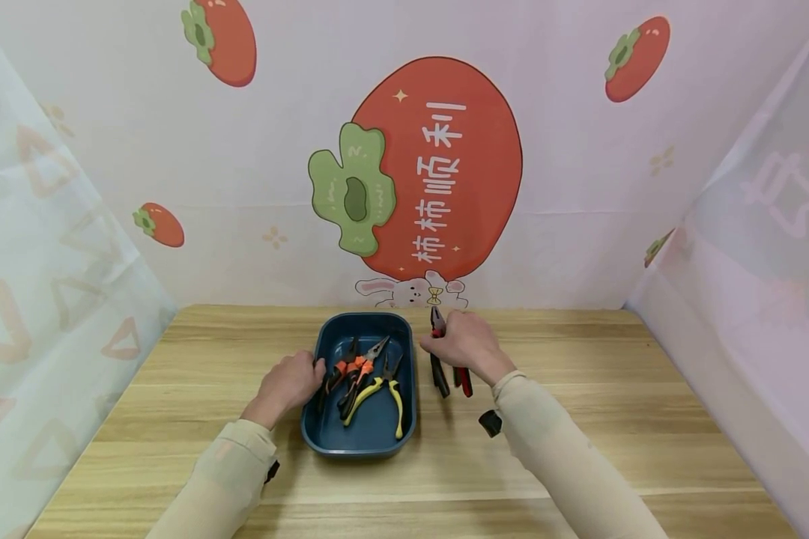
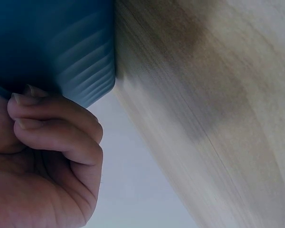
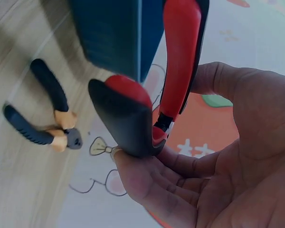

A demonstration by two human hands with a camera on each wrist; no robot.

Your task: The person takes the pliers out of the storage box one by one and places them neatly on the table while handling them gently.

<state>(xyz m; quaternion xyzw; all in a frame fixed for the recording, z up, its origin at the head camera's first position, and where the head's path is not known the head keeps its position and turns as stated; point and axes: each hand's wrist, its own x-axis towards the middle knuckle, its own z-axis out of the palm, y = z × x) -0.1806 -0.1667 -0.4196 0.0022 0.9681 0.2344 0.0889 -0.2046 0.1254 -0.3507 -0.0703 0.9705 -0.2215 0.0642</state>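
From here I am seeing the left hand (image 1: 290, 385) gripping the blue bin (image 1: 360, 454) at its left rim, with yellow-handled pliers (image 1: 396, 391) and some orange-and-black pliers (image 1: 362, 367) lying inside. The right hand (image 1: 468, 340) is holding red-and-black pliers (image 3: 180, 57) just right of the bin, fingers curling round them, while black-handled cutters (image 3: 64, 119) are lying on the wooden table (image 1: 175, 419) nearby.

A white backdrop (image 1: 566, 172) bearing a red persimmon (image 1: 482, 165) and a cartoon rabbit (image 1: 414, 290) rises behind a wood-grain surface (image 1: 613, 374).
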